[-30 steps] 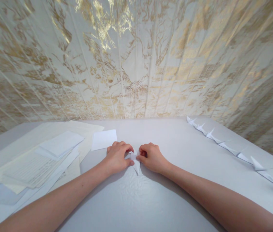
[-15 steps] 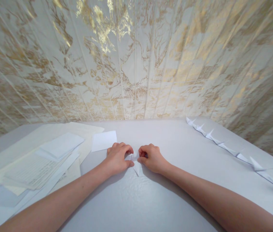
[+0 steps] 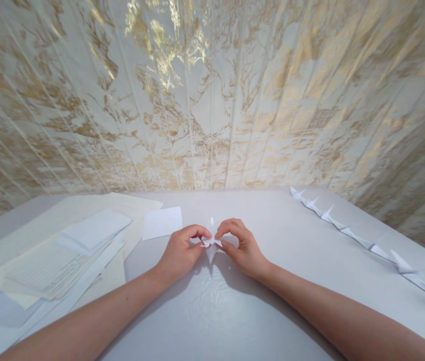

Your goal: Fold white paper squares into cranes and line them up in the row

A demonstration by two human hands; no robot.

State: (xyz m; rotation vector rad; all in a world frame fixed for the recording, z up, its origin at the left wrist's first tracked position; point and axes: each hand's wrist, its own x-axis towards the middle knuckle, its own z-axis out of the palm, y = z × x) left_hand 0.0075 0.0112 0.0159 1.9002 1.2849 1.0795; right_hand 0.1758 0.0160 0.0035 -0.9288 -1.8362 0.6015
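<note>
So the little folded paper piece point(image 3: 211, 242) is sitting right between the two hands, pretty much dead centre, with one pointed end sticking out beyond the fingertips and the other pointing back toward the person. The left hand point(image 3: 207, 240) is pinching its left side between thumb and index finger, and the right hand point(image 3: 219, 240) is doing the same on the right side, so both are gripping the same bit of paper, with the fingertips nearly meeting over the middle. Both hands are working low over the white table point(image 3: 212, 321). Just beyond the left hand, a plain white sheet point(image 3: 162, 222) is lying flat on its own. Farther out to the left of that hand, a messy pile of papers point(image 3: 99, 228) is spreading out, with a printed page point(image 3: 39, 276) showing and a big cream sheet point(image 3: 137, 201) lying underneath. Well off to the right of the right hand, a row of folded paper shapes point(image 3: 402, 263) is running along the side, their thin points sticking up. Way beyond both hands, a gold-patterned wall point(image 3: 212, 110) is rising behind everything.
</note>
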